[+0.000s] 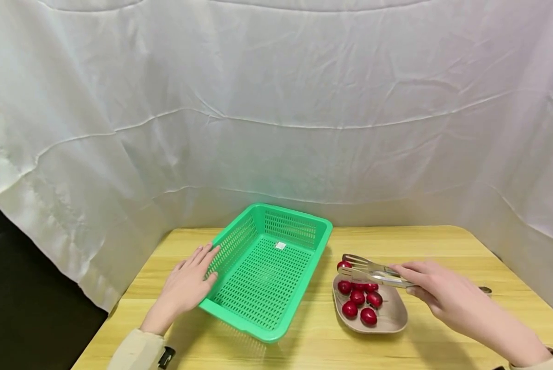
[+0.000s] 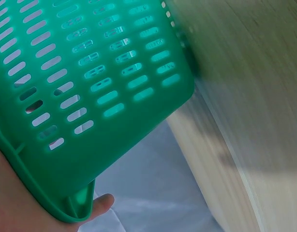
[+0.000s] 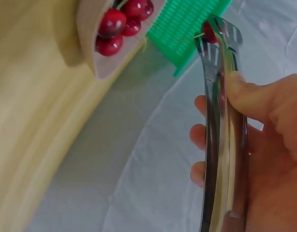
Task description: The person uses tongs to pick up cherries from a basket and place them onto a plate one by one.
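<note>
My right hand (image 1: 435,290) grips metal tongs (image 3: 226,145), thumb on one arm and fingers round the other. Between the tongs' slotted tips is one dark red cherry (image 3: 210,33) with a thin stem, held above the dish's far edge. Below lies a shallow pale dish (image 1: 392,321) with several glossy cherries (image 1: 368,316). My left hand (image 1: 186,285) rests on the left rim of a green plastic basket (image 1: 239,323), its fingers fairly straight. In the left wrist view the slotted basket side (image 2: 134,111) fills much of the frame, and one fingertip shows past the rim.
Both containers stand on a light wooden table (image 1: 318,329), the dish right of the basket. A small white label (image 1: 280,245) lies on the basket floor. White cloth (image 1: 276,154) hangs behind and at the sides. A dark surface (image 1: 26,298) is at far left.
</note>
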Available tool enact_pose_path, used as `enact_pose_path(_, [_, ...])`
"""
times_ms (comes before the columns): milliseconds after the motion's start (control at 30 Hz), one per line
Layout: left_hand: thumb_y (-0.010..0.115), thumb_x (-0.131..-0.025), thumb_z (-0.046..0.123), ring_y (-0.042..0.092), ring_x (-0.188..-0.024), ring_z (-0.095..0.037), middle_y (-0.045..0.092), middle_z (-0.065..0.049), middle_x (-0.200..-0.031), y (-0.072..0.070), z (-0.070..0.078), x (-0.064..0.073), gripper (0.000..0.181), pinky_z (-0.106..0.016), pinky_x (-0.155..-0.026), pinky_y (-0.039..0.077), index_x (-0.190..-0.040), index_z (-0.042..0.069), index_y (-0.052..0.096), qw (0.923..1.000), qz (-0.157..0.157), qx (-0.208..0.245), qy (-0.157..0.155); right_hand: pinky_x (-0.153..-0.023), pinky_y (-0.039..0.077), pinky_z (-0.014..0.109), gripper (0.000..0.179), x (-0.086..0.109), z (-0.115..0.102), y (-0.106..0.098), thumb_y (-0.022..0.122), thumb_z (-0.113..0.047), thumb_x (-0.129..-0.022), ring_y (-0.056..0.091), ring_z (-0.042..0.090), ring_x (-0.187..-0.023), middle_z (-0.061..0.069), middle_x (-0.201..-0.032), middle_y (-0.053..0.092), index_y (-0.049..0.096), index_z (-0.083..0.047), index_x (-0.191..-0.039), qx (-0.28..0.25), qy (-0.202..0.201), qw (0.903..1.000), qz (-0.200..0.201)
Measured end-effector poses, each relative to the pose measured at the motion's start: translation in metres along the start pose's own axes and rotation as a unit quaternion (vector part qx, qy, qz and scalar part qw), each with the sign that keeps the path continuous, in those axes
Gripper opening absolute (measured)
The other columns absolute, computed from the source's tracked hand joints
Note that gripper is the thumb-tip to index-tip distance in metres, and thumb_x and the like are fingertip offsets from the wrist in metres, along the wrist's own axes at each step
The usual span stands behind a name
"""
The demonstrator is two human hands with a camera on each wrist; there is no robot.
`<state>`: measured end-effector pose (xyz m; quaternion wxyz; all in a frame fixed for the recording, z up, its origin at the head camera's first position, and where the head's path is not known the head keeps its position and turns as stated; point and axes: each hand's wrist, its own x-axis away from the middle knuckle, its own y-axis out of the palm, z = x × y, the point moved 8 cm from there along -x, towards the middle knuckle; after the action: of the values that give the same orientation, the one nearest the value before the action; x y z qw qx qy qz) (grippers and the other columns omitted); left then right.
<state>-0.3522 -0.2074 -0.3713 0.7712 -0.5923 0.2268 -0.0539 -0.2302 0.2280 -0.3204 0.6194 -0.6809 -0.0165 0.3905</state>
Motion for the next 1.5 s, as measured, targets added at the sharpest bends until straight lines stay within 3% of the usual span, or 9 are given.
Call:
enact_pose_path(333, [0.052, -0.100, 0.027, 0.022, -0.145, -0.036, 0.026, -0.012, -0.160, -0.003, 0.003, 0.001, 0.060, -0.066, -0.110, 0.022, -0.154, 0.011, 0.033, 1.0000, 0.000, 0.009, 0.000, -0.066, 0.053, 0.030, 0.055, 0.020, -0.002, 0.025, 0.083, -0.013, -0.073, 0.061, 0.007, -0.089, -0.010, -0.110, 0.065, 0.069, -0.014, -0.126, -0.005, -0.011, 0.9998, -0.018])
enact_pose_path(500, [0.051, -0.100, 0.028, 0.022, -0.145, -0.036, 0.026, -0.012, -0.160, -0.003, 0.002, 0.000, 0.060, -0.066, -0.110, 0.022, -0.154, 0.011, 0.033, 1.0000, -0.001, 0.007, -0.001, -0.066, 0.055, 0.033, 0.054, 0.025, -0.001, 0.034, 0.082, -0.013, -0.073, 0.063, 0.012, -0.090, -0.007, -0.110, 0.065, 0.069, -0.016, -0.125, 0.004, -0.009, 0.9993, -0.035])
enact_pose_path(1000, [0.050, -0.100, 0.029, 0.023, -0.145, -0.036, 0.025, -0.012, -0.160, 0.000, -0.001, 0.000, 0.060, -0.066, -0.110, 0.022, -0.154, 0.012, 0.033, 1.0000, 0.000, 0.003, 0.000, -0.065, 0.054, 0.031, 0.057, 0.028, 0.002, 0.036, 0.082, -0.011, -0.075, 0.063, 0.012, -0.094, -0.006, -0.115, 0.065, 0.066, -0.015, -0.129, 0.001, 0.025, 0.9981, -0.057])
enact_pose_path(1500, [0.050, -0.100, 0.029, 0.021, -0.146, -0.036, 0.025, -0.012, -0.160, -0.001, 0.000, 0.000, 0.060, -0.066, -0.110, 0.021, -0.154, 0.012, 0.033, 1.0000, -0.001, 0.006, -0.002, -0.062, 0.052, 0.031, 0.063, 0.028, 0.005, 0.025, 0.085, -0.011, -0.072, 0.062, 0.013, -0.090, -0.003, -0.115, 0.066, 0.063, -0.013, -0.131, -0.013, 0.041, 0.9991, 0.006])
